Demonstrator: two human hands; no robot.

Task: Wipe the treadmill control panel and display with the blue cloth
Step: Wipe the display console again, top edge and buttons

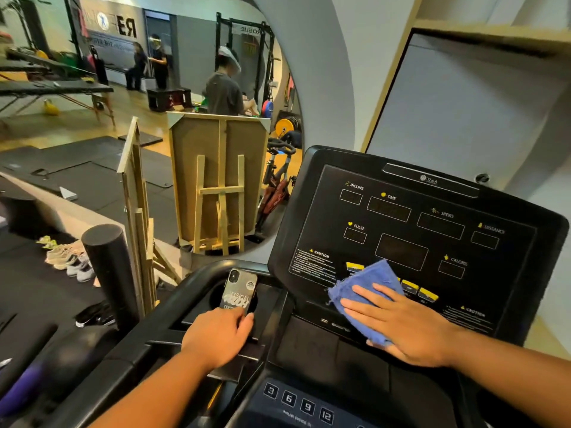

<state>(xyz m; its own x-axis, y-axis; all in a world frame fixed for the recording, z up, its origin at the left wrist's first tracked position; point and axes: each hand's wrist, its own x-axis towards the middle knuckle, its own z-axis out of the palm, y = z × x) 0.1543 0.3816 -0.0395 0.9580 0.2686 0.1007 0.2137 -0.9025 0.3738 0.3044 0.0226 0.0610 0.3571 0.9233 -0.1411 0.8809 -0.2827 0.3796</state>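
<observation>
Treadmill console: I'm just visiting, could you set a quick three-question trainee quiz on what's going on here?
1. True or false: the right hand presses the blue cloth flat on the display.
2. What stands in the cup holder by the left hand? A) bottle B) phone C) towel
3. Fill in: the cloth covers part of the row of ____ buttons.

Key: 1 true; 2 B, a phone; 3 yellow.
</observation>
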